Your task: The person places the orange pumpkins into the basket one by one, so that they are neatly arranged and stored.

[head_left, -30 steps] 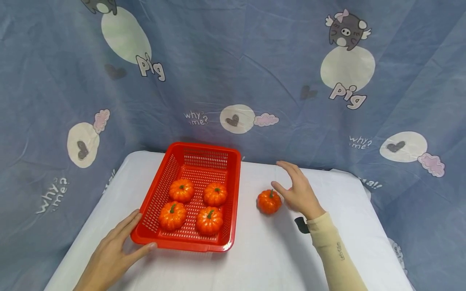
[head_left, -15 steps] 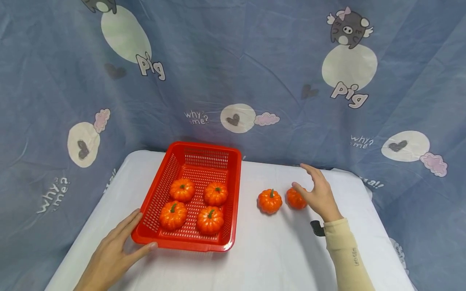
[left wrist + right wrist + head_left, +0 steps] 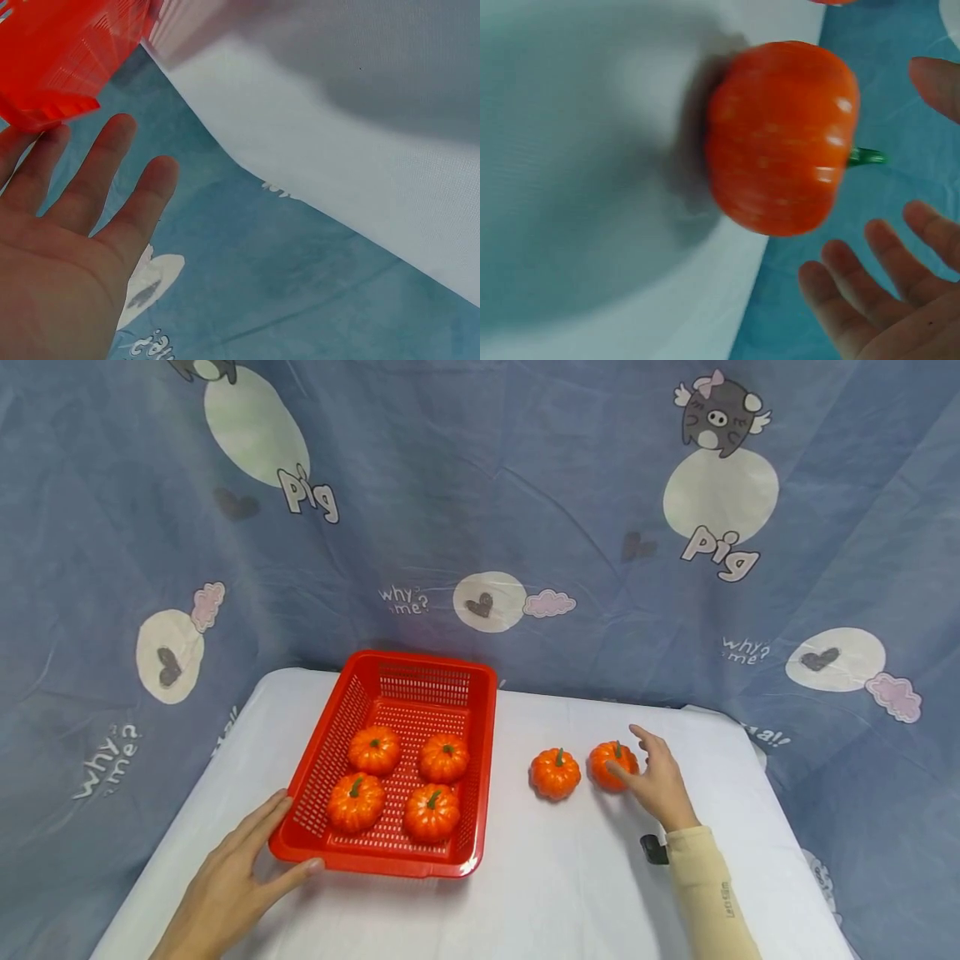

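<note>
Beside the right pumpkin (image 3: pixel 609 767) on the table, my right hand (image 3: pixel 660 782) is spread with thumb and fingers apart. In the right wrist view this orange pumpkin (image 3: pixel 780 142) with its green stem shows a gap to the fingers. A second pumpkin (image 3: pixel 555 774) sits just to its left. My left hand (image 3: pixel 234 875) rests at the near-left corner of a red plastic basket (image 3: pixel 396 865), fingers straight along its side and thumb at the front. In the left wrist view, fingertips touch the basket's rim (image 3: pixel 52 112). Several small pumpkins (image 3: pixel 356 803) lie inside the basket.
A white cloth (image 3: pixel 525 893) covers the table. Behind and at the sides hangs a blue curtain (image 3: pixel 480 510) printed with pigs and hearts. A small black object (image 3: pixel 654 850) shows at the right wrist, by the beige sleeve (image 3: pixel 708 885).
My right hand has moved right from above the two loose pumpkins, then lowered toward the right one, which is now more exposed. The left hand and basket stay in place.
</note>
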{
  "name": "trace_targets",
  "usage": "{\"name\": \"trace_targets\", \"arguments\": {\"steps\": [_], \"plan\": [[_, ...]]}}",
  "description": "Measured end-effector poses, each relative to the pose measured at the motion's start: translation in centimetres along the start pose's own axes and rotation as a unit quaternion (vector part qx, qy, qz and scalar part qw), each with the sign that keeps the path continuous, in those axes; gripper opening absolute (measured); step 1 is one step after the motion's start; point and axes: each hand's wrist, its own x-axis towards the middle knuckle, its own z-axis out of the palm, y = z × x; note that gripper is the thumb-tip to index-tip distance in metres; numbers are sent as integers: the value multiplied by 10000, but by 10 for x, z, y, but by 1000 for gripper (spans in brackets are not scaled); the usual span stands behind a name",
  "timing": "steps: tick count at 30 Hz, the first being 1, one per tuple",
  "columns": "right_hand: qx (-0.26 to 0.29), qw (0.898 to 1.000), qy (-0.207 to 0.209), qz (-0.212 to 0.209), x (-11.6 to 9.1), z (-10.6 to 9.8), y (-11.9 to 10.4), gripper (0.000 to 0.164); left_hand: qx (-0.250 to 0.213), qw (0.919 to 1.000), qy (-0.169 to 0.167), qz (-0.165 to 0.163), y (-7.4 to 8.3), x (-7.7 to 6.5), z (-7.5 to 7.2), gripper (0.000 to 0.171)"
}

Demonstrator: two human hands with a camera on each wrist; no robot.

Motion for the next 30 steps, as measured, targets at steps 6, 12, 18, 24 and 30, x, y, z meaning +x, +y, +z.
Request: {"name": "trace_targets", "arguments": {"steps": [6,12,18,24,30], "plan": [[-130,9991,-179,350,0,11,9,78,2,9998,-155,-149,1,0,-1,113],[-134,9987,-287,408,-2,16,12,77,-23,9998,-176,-126,1,1,-1,112],[-137,9987,-303,381,-4,17,11,78,-38,9997,-182,-136,1,1,-1,112],[-196,9990,-258,292,-4,19,13,75,-65,9997,-163,-143,0,1,-1,111],[-175,9990,-274,293,-3,19,13,74,-103,9998,-138,-108,0,0,-1,110]]}}
